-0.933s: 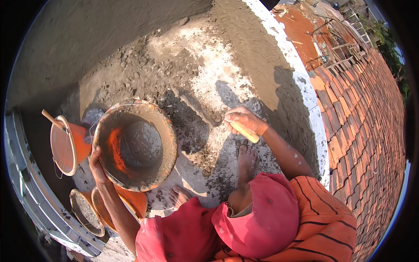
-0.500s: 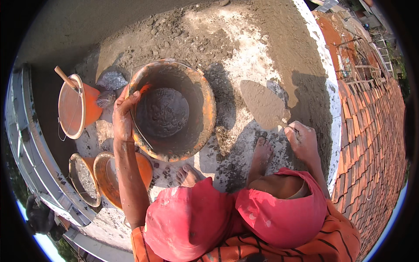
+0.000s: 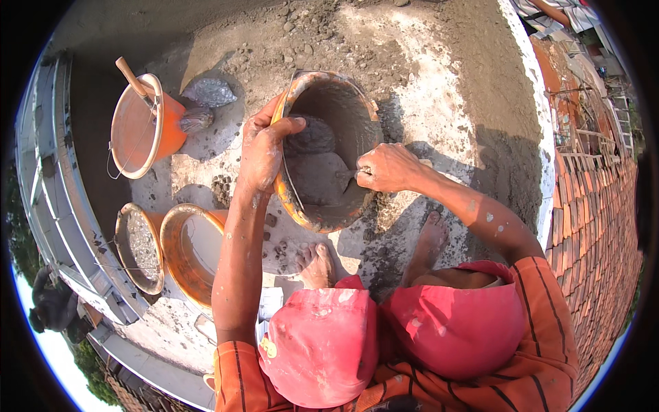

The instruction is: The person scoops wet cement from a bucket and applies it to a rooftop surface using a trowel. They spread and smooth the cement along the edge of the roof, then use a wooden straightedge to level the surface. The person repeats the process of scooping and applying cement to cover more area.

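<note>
Pale floor (image 3: 436, 82) (mortar-crusted), left side: three buckets (image 3: 171, 130), plastic bag (image 3: 210, 92).

Strong sun falls on the gritty, whitish concrete floor (image 3: 439, 82) around me, broken by dark shadows. A white ledge (image 3: 547, 144) borders it on the right; beyond lie rows of weathered terracotta roof tiles (image 3: 597, 233) and reddish earth (image 3: 557, 75). Leftward, past pale grey ledges (image 3: 58, 182), I see green foliage (image 3: 93, 371) and bright sky (image 3: 48, 350).
</note>
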Tool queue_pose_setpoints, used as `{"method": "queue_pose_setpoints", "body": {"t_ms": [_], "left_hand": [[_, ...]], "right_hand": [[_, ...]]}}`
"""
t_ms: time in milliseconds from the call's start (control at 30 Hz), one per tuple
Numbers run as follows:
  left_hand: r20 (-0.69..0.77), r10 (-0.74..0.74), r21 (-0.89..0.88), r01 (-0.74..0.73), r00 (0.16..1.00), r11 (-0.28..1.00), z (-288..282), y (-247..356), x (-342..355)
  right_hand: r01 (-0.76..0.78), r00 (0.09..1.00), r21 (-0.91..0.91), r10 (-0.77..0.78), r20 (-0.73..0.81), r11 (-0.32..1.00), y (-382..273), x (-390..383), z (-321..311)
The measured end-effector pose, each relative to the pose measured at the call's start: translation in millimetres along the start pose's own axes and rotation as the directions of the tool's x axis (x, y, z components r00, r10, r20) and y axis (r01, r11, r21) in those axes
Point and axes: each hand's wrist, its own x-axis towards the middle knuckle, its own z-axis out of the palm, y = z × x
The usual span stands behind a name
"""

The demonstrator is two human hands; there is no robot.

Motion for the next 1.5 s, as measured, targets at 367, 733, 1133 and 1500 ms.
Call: {"method": "queue_pose_setpoints", "body": {"t_ms": [367,733,1133,1500], "left_hand": [[0.098,0.043,-0.244,-0.018,0.994,0.969,-75,-3,0],[0.038,-0.118,-0.328,0.124,0.992,0.937,-156,-36,1],[0.055,0.131,-0.173,-0.12,0.99,0.978,-72,-20,-35],[0.123,0.063,0.002,-0.063,0.99,0.998,17,-30,-39]], "right_hand": [[-0.262,0.939,-0.021,0.25,-0.234,0.965,-38,-41,-11],[0.17,0.965,0.504,-0.039,-0.259,0.847,-71,-88,-65],[-0.063,0.409,0.943,0.87,-0.275,0.327,13,-311,16],[-0.584,0.764,-0.283,0.398,-0.508,0.761,-32,-226,-27]]}}
